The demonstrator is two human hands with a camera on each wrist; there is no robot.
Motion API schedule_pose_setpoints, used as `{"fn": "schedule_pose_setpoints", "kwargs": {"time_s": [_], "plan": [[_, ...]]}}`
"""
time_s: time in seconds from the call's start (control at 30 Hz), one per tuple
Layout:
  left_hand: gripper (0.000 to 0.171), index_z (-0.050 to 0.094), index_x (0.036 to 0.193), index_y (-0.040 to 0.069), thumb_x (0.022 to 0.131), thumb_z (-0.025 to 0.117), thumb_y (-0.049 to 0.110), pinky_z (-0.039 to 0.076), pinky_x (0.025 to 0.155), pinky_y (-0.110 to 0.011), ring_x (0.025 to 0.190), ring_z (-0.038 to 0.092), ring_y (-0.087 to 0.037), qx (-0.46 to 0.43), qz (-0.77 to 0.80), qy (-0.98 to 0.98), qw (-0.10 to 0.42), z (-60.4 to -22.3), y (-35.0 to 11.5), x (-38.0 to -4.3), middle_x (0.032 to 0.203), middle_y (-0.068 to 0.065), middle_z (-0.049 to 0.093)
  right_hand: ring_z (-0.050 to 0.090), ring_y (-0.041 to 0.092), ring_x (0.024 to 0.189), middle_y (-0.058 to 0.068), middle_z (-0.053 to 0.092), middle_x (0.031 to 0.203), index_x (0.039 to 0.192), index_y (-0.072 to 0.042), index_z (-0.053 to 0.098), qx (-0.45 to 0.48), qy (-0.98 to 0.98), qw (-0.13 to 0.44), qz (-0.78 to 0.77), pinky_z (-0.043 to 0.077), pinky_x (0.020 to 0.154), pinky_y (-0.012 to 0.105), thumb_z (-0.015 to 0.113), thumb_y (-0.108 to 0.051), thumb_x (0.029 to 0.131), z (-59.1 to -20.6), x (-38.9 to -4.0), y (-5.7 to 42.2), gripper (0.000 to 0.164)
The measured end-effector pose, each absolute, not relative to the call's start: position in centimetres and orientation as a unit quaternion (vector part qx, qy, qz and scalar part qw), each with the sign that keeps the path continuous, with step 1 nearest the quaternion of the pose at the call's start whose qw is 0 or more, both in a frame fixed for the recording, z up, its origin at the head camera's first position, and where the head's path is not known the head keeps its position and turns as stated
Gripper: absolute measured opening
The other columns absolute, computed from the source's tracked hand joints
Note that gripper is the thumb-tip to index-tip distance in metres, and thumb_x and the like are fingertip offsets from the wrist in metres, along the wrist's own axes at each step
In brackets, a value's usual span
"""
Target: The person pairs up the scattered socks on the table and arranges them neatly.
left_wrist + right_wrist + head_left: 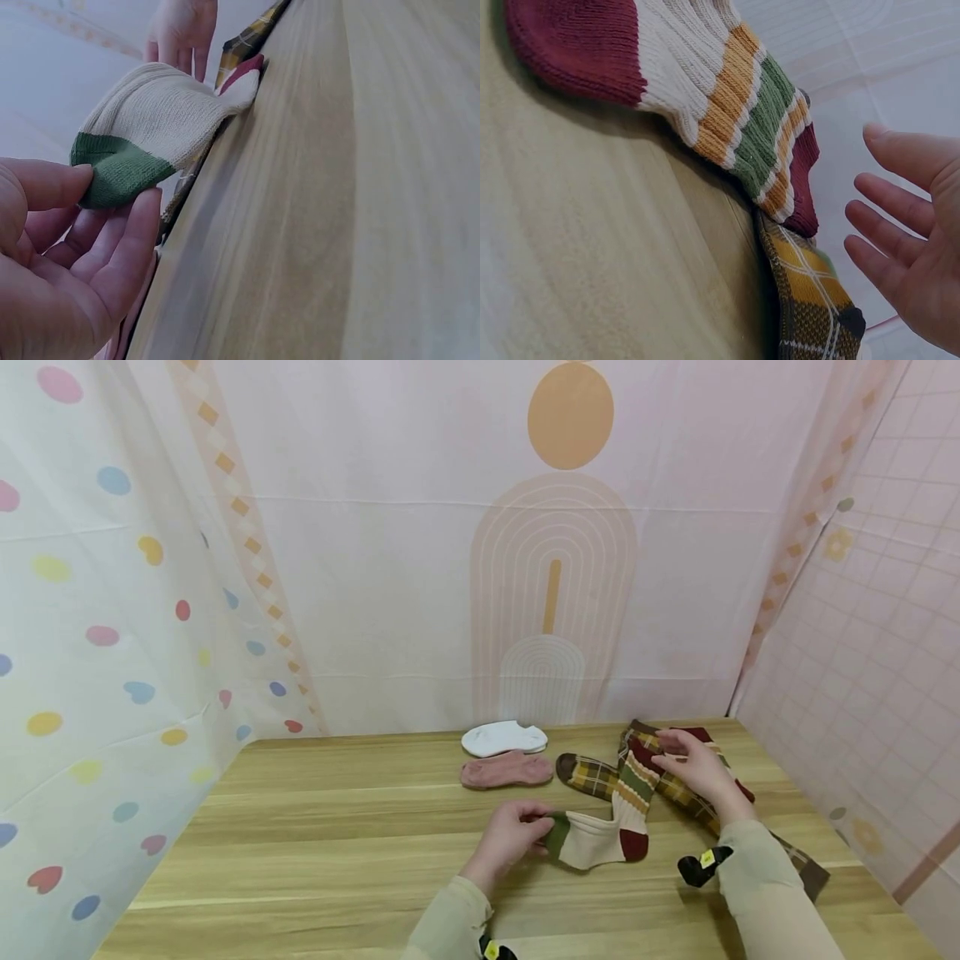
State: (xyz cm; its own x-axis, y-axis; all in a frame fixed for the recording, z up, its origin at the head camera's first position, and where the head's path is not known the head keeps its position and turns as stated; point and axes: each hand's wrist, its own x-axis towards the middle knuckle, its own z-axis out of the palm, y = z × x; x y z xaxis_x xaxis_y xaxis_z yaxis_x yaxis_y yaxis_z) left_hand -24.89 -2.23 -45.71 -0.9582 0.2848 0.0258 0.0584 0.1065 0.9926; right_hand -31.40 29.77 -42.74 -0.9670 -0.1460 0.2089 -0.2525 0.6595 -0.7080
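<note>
Two pale sleeves [768,889] come nearest, each with a black camera [703,867] at the wrist, both cut off by the head view's lower edge. Two hands extend from them over the wooden counter [337,827]. One striped sock [592,839] is pinched at its green toe [124,172] by the left hand [513,837]; the right hand [701,770], at 2 o'clock from that sock, is released, fingers loose. From the maroon heel [633,845] the striped leg points to 12 o'clock, over plaid socks [596,778]. These show three dark ends, but the overlap hides their exact number. Toward 10 o'clock lie one pink bundle [506,771] and, just beyond, one white bundle [495,739]; how many socks each contains is hard to make out.

The left wrist view adds the thumb over the green toe and the fingers beneath. The right wrist view alone reveals a gap between the fingertips and the maroon cuff [804,187], though the green toe falls outside it. A second maroon-trimmed sock [744,792] is partly hidden behind the right hand.
</note>
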Motion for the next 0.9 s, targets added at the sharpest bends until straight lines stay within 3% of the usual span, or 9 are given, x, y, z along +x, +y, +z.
{"fn": "schedule_pose_setpoints", "kwargs": {"time_s": [0.4, 0.63, 0.9], "plan": [[0.019, 0.068, 0.111, -0.010, 0.094, 0.063, -0.002, 0.059, 0.061, -0.038, 0.065, 0.062, -0.015, 0.103, 0.691, 0.709, 0.096, -45.9, -2.5, -24.6, 0.091, -0.009, 0.067, 0.038, 0.053, 0.130, 0.036, 0.039, 0.144, 0.144, 0.011, 0.037, 0.117, -0.917, 0.042, 0.380, 0.037, 0.102, 0.062, 0.064, -0.013, 0.098, -42.6, -32.7, 28.9, 0.059], [0.019, 0.068, 0.110, -0.011, 0.094, 0.063, -0.002, 0.059, 0.059, -0.035, 0.063, 0.062, -0.014, 0.103, 0.700, 0.700, 0.096, -46.1, -2.4, -24.5, 0.091, -0.009, 0.068, 0.043, 0.053, 0.126, 0.035, 0.043, 0.141, 0.143, 0.010, 0.041, 0.147, -0.939, 0.050, 0.306, 0.037, 0.101, 0.063, 0.059, -0.011, 0.099, -42.8, -33.4, 28.5, 0.052], [0.019, 0.067, 0.110, -0.012, 0.094, 0.063, -0.001, 0.059, 0.060, -0.036, 0.065, 0.062, -0.015, 0.105, 0.703, 0.697, 0.097, -46.3, -2.5, -24.6, 0.088, -0.008, 0.067, 0.044, 0.054, 0.124, 0.037, 0.040, 0.142, 0.145, 0.012, 0.037, 0.160, -0.949, 0.016, 0.271, 0.040, 0.098, 0.063, 0.052, -0.004, 0.101, -43.6, -34.4, 27.7, 0.049]]}}
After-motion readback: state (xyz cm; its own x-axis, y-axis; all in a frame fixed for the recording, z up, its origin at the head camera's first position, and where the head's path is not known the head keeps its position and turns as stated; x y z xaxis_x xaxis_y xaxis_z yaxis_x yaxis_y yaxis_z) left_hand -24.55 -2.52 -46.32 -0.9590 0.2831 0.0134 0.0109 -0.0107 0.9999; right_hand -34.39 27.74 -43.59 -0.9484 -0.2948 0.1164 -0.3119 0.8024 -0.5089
